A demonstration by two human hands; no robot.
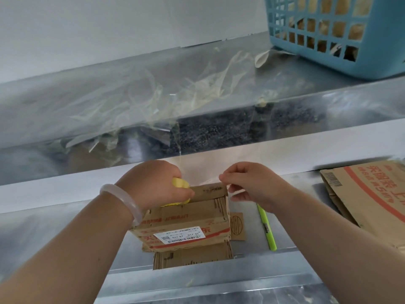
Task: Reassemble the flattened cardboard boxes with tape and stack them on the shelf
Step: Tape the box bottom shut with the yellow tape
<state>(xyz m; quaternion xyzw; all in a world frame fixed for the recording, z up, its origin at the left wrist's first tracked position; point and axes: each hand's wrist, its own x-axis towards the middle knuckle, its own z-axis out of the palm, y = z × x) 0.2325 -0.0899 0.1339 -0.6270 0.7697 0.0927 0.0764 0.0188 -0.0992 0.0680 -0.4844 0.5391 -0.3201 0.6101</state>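
— What is the surface here, and what is around it?

— A steel shelf (54, 233), shiny and smudged, with a white wall (87, 29) behind. A second steel shelf, the upper shelf (109, 95), runs above it. Loose scraps of clear tape (197, 88) lie strewn along it, and a blue plastic basket (341, 36) stands at its right end with something tan inside.

— Where is the box?

— The cardboard box (188, 218) stands in the middle of the lower shelf, on top of more cardboard (192, 257). It is between the two hands.

— What are the hands doing?

— The left hand (153, 185), with a pale bangle (122, 200) on its wrist, has its fingers (186, 194) curled round a yellow tape roll (180, 183) at the box's top left edge. The right hand (247, 185) pinches the end of a clear tape strip (211, 179) between thumb and fingers (225, 177), at the box's top right corner.

— Anything else on the shelf?

— A green pen-shaped tool (268, 233) lies just right of the box. A flattened cardboard sheet (372, 198) rests further right.

— Any writing?

— A white label (179, 235) on the box's front carries a barcode and characters that look like "JA J10", upside down. Red bands and red Chinese characters cross the box. The flattened sheet has a red stripe, large red Chinese characters, and a barcode (333, 178); I cannot read them with confidence.
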